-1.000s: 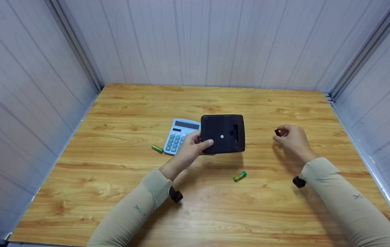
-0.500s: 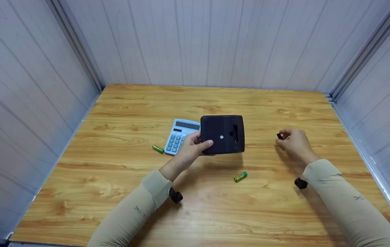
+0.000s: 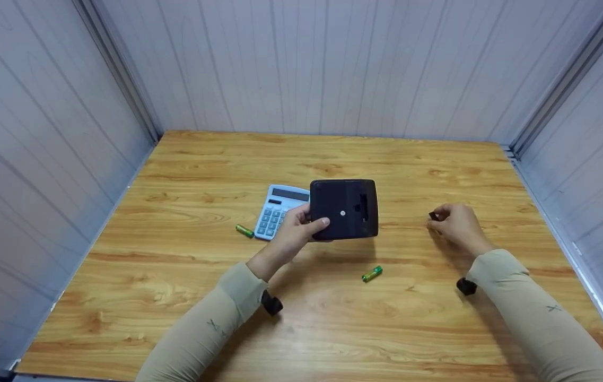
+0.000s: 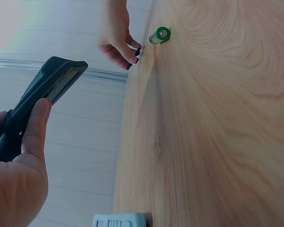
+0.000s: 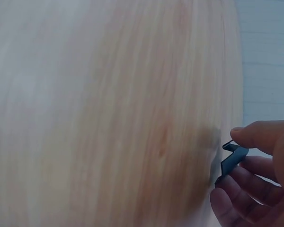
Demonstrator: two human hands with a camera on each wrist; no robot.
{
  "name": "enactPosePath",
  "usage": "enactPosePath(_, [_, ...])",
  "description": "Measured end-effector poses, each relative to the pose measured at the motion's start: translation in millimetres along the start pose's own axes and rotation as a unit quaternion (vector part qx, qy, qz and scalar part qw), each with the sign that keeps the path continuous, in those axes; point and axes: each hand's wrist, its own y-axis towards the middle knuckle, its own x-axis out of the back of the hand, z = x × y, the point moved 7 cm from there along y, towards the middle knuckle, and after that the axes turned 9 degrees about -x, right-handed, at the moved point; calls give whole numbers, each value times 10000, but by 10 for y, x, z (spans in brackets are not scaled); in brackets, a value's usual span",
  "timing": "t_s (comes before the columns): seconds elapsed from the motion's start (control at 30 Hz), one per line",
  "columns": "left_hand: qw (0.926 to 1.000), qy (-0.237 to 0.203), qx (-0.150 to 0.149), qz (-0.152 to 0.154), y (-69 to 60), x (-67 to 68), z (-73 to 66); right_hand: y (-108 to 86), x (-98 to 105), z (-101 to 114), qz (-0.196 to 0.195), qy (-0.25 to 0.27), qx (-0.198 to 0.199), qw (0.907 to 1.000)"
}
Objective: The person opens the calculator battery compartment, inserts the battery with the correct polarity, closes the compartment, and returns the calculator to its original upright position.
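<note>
My left hand grips a black calculator by its left edge, thumb on the back. The calculator is held above the table, back toward me, with an uncovered battery slot at its right side. Its front is hidden. Apart on the right, my right hand pinches a small black battery cover low over the table; a clip on it shows in the right wrist view. One green battery lies in front of the black calculator. Another green battery lies left, by a light blue calculator.
The wooden table is bounded by a pale panelled wall at the back and further walls at both sides. The light blue calculator lies face up, partly hidden behind my left hand and the black calculator.
My right hand has moved slightly right and nearer to me, the battery cover still pinched. The left hand and black calculator have stayed nearly still.
</note>
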Motion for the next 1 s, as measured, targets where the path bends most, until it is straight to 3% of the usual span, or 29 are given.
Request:
enactPosePath(0.43, [9998,-151,-105,54,-18,-16,-4,12,-25,-44,256,40,-17,9997])
enactPosePath(1.0, [10000,-67,-33,-61,-18,-5,3,49,-19,-133,544,387,-74,9977])
